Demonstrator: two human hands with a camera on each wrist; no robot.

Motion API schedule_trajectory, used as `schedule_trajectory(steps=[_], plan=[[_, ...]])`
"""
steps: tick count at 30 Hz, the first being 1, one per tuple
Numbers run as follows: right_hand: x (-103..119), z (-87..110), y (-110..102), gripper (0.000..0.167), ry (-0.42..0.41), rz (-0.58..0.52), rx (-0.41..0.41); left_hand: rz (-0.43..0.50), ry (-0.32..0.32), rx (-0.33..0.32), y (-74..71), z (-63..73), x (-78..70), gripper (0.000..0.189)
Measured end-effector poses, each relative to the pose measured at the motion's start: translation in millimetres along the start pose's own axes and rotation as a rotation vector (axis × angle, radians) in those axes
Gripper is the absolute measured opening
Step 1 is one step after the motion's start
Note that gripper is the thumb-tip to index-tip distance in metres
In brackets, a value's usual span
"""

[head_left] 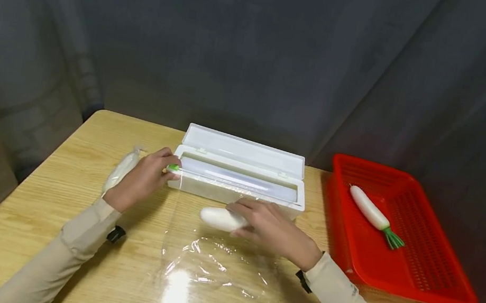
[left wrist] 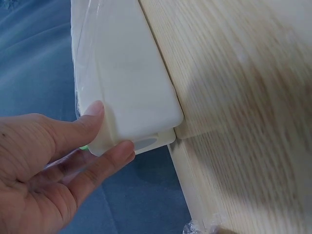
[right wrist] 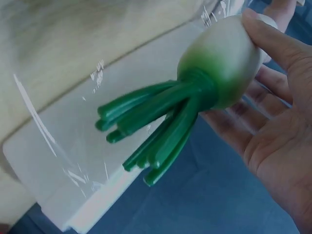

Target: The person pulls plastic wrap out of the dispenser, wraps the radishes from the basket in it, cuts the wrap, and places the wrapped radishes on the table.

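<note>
My right hand (head_left: 271, 228) grips a white radish (head_left: 222, 219) with green stems (right wrist: 161, 117), holding it over a sheet of clear cling film (head_left: 204, 268). The film stretches from a white cling film box (head_left: 226, 192), whose lid (head_left: 243, 149) stands open, toward the table's front. At the box's left end, my left hand (head_left: 147, 178) pinches the corner with thumb and fingers (left wrist: 92, 119). A green slider (head_left: 174, 167) peeks out beside those fingers, mostly covered by them in the left wrist view. Inside the box lies the film roll (head_left: 238, 177).
A red plastic basket (head_left: 412, 292) stands on the right, with another white radish (head_left: 368, 209) in it. Left of my left hand lies a pale, film-wrapped item (head_left: 121, 171), partly hidden by the hand. A dark curtain (head_left: 258, 57) hangs behind the wooden table (head_left: 52, 194).
</note>
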State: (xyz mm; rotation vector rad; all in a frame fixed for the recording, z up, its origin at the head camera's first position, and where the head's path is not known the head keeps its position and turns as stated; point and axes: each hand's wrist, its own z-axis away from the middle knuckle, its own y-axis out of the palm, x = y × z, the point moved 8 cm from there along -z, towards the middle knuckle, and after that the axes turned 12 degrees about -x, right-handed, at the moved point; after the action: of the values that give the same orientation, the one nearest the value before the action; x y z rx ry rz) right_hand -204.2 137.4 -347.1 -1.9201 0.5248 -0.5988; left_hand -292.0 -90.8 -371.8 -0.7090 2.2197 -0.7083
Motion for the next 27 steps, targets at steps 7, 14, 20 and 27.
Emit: schedule_trajectory(steps=[7, 14, 20, 27], plan=[[15, 5.6, 27, 0.051, -0.045, -0.042, 0.074, 0.005, -0.008, 0.001, 1.8, -1.2, 3.0, 0.019], [20, 13.9, 54, 0.052, -0.029, -0.09, 0.164, 0.003, -0.02, 0.003, 1.5, -1.4, 3.2, 0.019], [16, 18.4, 63, 0.052, 0.017, -0.112, 0.203, -0.008, -0.013, 0.003, 1.3, -1.6, 2.7, 0.019], [12, 24.1, 62, 0.058, 0.044, -0.091, 0.21, -0.03, -0.012, 0.003, 0.7, -1.2, 1.7, 0.02]])
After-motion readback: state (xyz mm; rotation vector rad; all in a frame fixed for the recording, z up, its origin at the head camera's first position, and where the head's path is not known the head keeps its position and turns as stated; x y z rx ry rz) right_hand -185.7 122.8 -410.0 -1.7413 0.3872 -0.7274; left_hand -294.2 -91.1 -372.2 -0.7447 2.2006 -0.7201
